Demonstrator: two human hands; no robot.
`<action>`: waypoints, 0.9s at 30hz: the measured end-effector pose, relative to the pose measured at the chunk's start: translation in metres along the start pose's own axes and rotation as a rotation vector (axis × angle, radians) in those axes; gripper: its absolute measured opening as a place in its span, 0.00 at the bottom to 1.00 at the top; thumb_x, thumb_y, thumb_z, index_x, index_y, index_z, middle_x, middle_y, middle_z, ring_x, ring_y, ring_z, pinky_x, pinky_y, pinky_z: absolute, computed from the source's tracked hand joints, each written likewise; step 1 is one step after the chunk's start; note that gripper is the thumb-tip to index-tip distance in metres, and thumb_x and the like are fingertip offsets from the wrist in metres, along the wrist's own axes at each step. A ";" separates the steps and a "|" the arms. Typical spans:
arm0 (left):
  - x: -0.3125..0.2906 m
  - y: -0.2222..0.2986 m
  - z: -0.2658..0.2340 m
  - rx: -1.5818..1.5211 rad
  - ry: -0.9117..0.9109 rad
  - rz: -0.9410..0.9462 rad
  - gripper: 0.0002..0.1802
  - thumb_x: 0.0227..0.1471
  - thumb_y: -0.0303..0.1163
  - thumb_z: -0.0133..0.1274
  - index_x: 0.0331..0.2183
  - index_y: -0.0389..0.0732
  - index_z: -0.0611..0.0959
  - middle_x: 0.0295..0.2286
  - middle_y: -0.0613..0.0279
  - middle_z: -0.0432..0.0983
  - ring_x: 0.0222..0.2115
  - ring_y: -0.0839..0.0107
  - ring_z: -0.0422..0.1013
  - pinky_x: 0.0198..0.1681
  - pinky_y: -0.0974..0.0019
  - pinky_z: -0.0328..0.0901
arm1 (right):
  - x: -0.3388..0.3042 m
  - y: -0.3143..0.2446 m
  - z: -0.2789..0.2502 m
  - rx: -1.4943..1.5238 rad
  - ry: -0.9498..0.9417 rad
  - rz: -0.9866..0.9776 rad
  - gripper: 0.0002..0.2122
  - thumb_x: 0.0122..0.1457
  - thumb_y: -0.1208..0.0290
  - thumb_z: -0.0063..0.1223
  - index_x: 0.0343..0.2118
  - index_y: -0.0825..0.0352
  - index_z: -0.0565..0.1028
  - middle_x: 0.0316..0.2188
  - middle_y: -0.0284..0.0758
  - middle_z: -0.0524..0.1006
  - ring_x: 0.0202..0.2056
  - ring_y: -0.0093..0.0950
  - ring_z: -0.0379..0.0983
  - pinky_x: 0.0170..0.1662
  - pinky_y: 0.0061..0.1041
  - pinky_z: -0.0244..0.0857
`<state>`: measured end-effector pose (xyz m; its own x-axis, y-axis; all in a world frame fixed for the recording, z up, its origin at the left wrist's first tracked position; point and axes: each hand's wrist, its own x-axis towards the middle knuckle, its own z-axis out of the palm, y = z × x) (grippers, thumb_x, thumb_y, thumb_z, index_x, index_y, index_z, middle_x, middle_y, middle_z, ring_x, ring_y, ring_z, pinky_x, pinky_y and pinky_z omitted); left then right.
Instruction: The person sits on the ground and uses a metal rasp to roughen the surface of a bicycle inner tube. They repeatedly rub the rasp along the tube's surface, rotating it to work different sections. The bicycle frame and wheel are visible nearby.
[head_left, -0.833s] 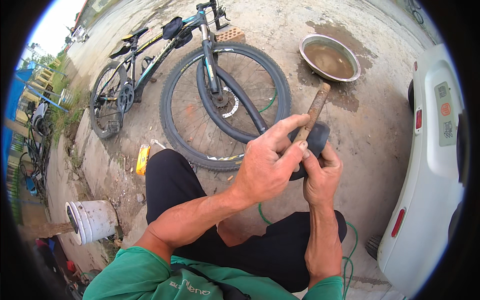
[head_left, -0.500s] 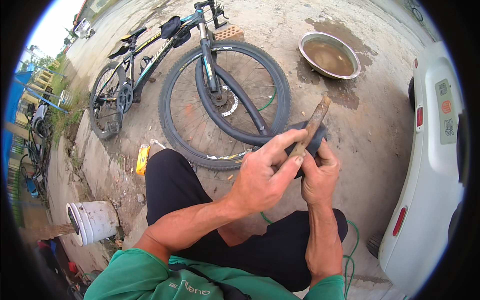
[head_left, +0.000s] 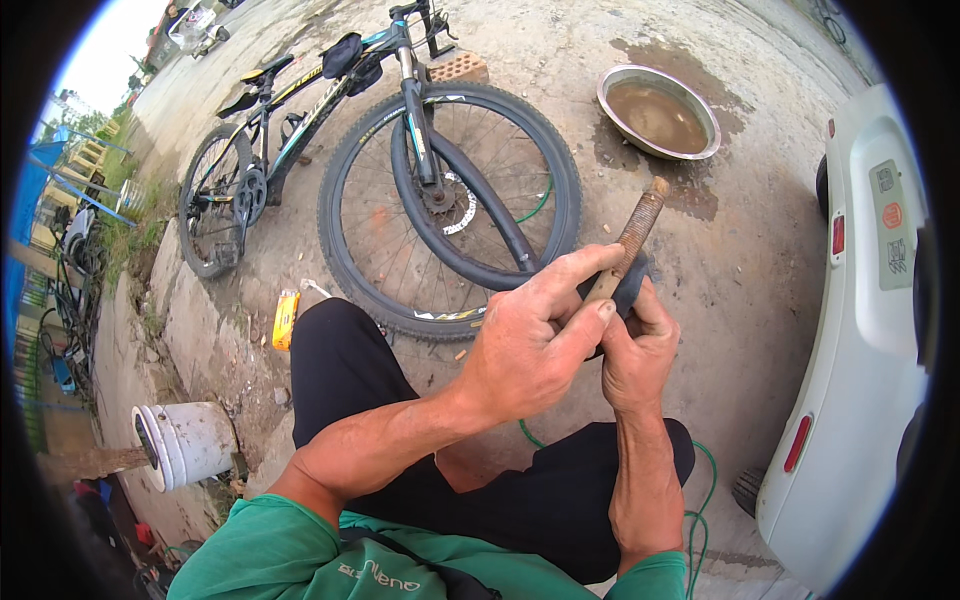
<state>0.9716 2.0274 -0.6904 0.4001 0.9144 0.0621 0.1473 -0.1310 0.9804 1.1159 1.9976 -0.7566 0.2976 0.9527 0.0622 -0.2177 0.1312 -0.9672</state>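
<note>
My left hand (head_left: 535, 335) grips a brown rasp-like stick (head_left: 632, 235) with a rough, ridged upper end, its tip pointing up and right. My right hand (head_left: 637, 350) is closed around a fold of the black inner tube (head_left: 470, 215), pressed against the stick's lower part. The tube loops out from the front wheel (head_left: 450, 200) of a bicycle (head_left: 300, 110) lying on the concrete ahead of my knees. My fingers hide where stick and rubber meet.
A metal basin (head_left: 660, 112) of muddy water sits at the upper right beside a wet patch. A white vehicle body (head_left: 860, 330) stands close on the right. A white bucket (head_left: 185, 440) lies at the left, a small yellow object (head_left: 285, 318) near my knee, a green hose (head_left: 700, 480) under my legs.
Both hands have shifted slightly while the stick slid along the tube; its tip now points more upright and farther right.
</note>
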 end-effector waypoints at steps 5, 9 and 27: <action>-0.045 -0.015 -0.012 0.087 -0.012 0.125 0.28 0.59 0.21 0.57 0.60 0.38 0.76 0.25 0.68 0.74 0.22 0.82 0.65 0.27 0.72 0.64 | 0.004 0.007 -0.004 0.070 0.023 -0.085 0.10 0.61 0.83 0.61 0.45 0.75 0.81 0.39 0.26 0.74 0.36 0.15 0.71 0.39 0.17 0.67; -0.025 -0.013 -0.003 0.037 -0.017 0.035 0.28 0.59 0.20 0.56 0.60 0.37 0.76 0.22 0.70 0.72 0.22 0.84 0.64 0.27 0.74 0.62 | -0.001 0.007 -0.001 -0.012 -0.012 -0.079 0.10 0.61 0.84 0.59 0.45 0.75 0.80 0.40 0.26 0.75 0.37 0.15 0.71 0.39 0.18 0.67; -0.008 -0.005 -0.013 -0.067 0.087 0.009 0.26 0.61 0.24 0.56 0.60 0.36 0.76 0.18 0.67 0.74 0.21 0.84 0.69 0.26 0.72 0.64 | 0.003 -0.002 -0.003 0.161 -0.034 0.012 0.14 0.61 0.82 0.60 0.50 0.76 0.77 0.45 0.34 0.79 0.42 0.19 0.76 0.45 0.20 0.71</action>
<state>0.9560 2.0257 -0.6934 0.3203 0.9435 0.0846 0.0817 -0.1165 0.9898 1.1201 1.9990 -0.7556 0.2628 0.9629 0.0615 -0.3684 0.1590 -0.9160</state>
